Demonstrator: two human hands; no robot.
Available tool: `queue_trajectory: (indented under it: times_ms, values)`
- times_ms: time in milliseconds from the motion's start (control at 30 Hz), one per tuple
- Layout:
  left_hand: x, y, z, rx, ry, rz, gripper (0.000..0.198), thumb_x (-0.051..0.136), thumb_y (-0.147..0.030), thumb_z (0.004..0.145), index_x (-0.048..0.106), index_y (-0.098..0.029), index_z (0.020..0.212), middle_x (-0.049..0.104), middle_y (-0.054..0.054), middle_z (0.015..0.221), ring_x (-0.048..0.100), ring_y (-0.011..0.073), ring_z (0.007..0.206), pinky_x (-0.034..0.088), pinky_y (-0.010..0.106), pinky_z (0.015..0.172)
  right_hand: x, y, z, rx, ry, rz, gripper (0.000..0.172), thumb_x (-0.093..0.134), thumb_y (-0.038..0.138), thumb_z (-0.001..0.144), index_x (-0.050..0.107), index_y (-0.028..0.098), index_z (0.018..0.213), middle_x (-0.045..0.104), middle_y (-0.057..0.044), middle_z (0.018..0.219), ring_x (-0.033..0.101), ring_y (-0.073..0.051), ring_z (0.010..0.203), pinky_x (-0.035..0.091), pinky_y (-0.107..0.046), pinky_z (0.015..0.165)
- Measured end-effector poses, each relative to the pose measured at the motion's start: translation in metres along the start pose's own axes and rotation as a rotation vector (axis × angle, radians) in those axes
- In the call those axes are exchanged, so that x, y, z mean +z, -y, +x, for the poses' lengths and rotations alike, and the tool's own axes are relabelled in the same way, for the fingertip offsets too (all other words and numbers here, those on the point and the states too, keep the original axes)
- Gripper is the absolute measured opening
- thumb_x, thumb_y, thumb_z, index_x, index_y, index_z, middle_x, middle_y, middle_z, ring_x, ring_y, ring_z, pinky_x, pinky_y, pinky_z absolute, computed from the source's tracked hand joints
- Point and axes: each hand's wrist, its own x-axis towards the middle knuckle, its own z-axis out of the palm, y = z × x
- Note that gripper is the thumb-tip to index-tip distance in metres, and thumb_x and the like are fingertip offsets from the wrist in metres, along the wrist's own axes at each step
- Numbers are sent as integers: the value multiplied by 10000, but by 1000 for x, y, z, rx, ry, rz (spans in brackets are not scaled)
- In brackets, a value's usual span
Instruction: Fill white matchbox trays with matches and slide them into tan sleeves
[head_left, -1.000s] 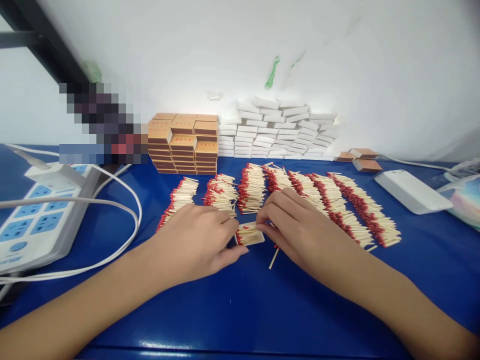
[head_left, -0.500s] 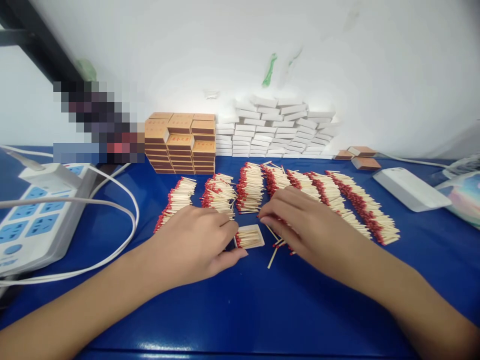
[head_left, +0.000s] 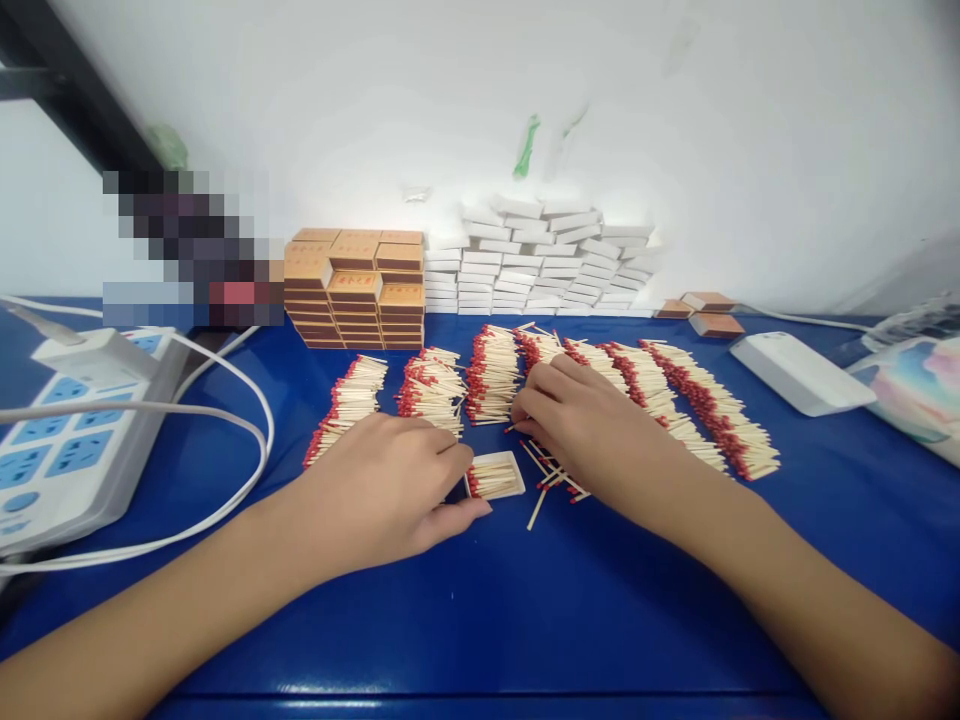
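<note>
Pinching the left end of a small white tray (head_left: 495, 478) of matches between thumb and fingers of the left hand (head_left: 390, 490), low on the blue worktop (head_left: 480, 620). Resting the right hand (head_left: 592, 435) just beyond, fingers curled against a pile of matches (head_left: 491, 375); not showing whether any are gripped. Leaving loose matches (head_left: 553, 480) scattered just right of the tray. Facing stacked brown boxes (head_left: 360, 290) and white sleeves (head_left: 540, 260) along the wall.

- Pixelated block (head_left: 191, 250), table's far left edge: content unreadable.
- Power strip (head_left: 67, 450): cut by picture's left edge.
- Left hand (head_left: 382, 490) partly hides the match tray (head_left: 496, 478) at its left end.
- Right hand (head_left: 592, 430): fingertips curled onto match rows (head_left: 491, 375); any match pinched, cannot tell.
- Brown boxes (head_left: 356, 290), far edge: print too small to read.
</note>
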Motion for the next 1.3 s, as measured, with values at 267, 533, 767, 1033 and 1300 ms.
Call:
queue_trajectory:
  times_ms: [267, 533, 767, 1033, 1300]
  values:
    - [-1, 1, -1, -1, -5, -4, 284, 677, -460, 1005, 734, -197, 913, 742, 12, 791, 724, 235, 710, 456, 352, 601, 1, 13, 3, -10, 1, -102, 177, 535, 207, 1100, 649, 135, 985, 626, -122, 1005, 516, -294, 948, 430, -430, 846]
    - [-1, 0, -1, 6, -1, 23, 305, 671, -471, 1007, 738, -193, 903, 745, 19, 786, 725, 242, 701, 449, 361, 587, 3, 3, 1, 19, 4, -33, 86, 648, 145, 1030, 661, 149, 945, 614, -116, 998, 512, -286, 960, 435, -406, 856]
    - [-1, 1, -2, 12, -20, 31, 307, 680, -474, 1004, 739, -187, 913, 749, 22, 794, 728, 223, 707, 449, 336, 588, 2, 14, 5, -18, -9, -102, 127, 584, 109, 1047, 656, 150, 950, 631, -114, 992, 502, -278, 922, 410, -407, 830]
    - [-2, 1, -1, 8, -3, 17, 302, 677, -468, 1005, 737, -187, 911, 749, 28, 811, 733, 243, 725, 471, 362, 594, 7, 18, 12, -35, -52, -6, 97, 613, 125, 1050, 641, 151, 961, 633, -90, 993, 509, -270, 942, 427, -403, 857]
    - [-3, 0, -2, 12, 0, 32, 306, 674, -474, 1006, 732, -191, 905, 745, 19, 810, 737, 236, 733, 445, 357, 586, 7, 18, 13, -34, -50, 38, 127, 600, 126, 1060, 645, 157, 945, 642, -83, 973, 513, -258, 928, 436, -394, 846]
